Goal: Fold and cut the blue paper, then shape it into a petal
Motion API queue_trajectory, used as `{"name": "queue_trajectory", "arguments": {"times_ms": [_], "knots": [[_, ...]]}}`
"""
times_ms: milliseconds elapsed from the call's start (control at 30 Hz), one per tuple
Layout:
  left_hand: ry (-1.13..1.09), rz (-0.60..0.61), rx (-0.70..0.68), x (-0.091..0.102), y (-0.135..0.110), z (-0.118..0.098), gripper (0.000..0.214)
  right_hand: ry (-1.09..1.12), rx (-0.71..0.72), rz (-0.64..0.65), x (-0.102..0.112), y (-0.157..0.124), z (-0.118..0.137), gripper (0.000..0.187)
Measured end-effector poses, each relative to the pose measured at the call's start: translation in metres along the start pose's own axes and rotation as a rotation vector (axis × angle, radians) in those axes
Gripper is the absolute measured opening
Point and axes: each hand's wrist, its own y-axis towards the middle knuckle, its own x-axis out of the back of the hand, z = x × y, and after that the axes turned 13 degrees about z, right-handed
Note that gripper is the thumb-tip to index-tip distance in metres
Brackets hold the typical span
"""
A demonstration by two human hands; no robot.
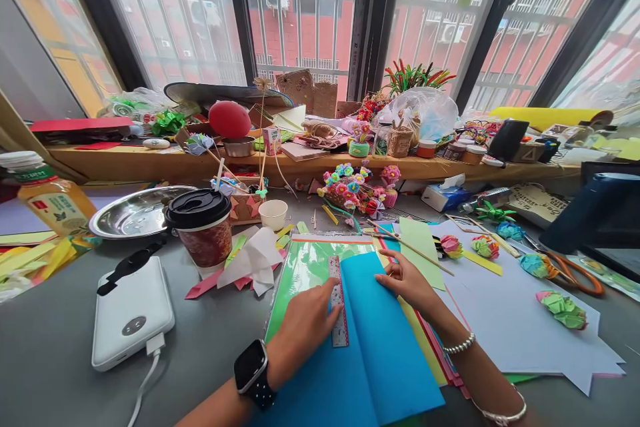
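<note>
A sheet of blue paper with a lengthwise crease lies in front of me, its right part raised a little. My left hand presses a small patterned ruler against the sheet, left of the crease, with thumb and index finger on it. The right edge of the blue paper, near its top, is pinched by my right hand; some of those fingers are curled. Under the blue sheet shows a clear-wrapped pack of green paper. A wooden stick lies just beyond my right hand.
Left are a white power bank with a cable, a lidded coffee cup, a metal bowl and a juice bottle. Right are white sheets, folded paper flowers and orange-handled scissors. Crafts crowd the windowsill.
</note>
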Motion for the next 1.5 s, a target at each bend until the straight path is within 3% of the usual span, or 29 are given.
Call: {"name": "queue_trajectory", "arguments": {"times_ms": [100,233,700,1500], "knots": [[0.179,-0.075,-0.128,-0.002,0.005,0.007,0.044,0.035,0.012,0.007,0.0,0.0,-0.001,0.061],[0.211,-0.017,-0.22,-0.009,0.013,0.022,0.062,0.051,0.01,0.005,0.001,0.0,-0.003,0.06],[0.184,0.01,-0.177,-0.012,0.011,0.024,0.07,0.009,-0.055,0.008,0.005,0.003,-0.017,0.056],[0.193,0.023,-0.195,-0.014,0.01,0.026,0.071,0.034,-0.061,-0.003,0.004,0.002,-0.011,0.06]]}}
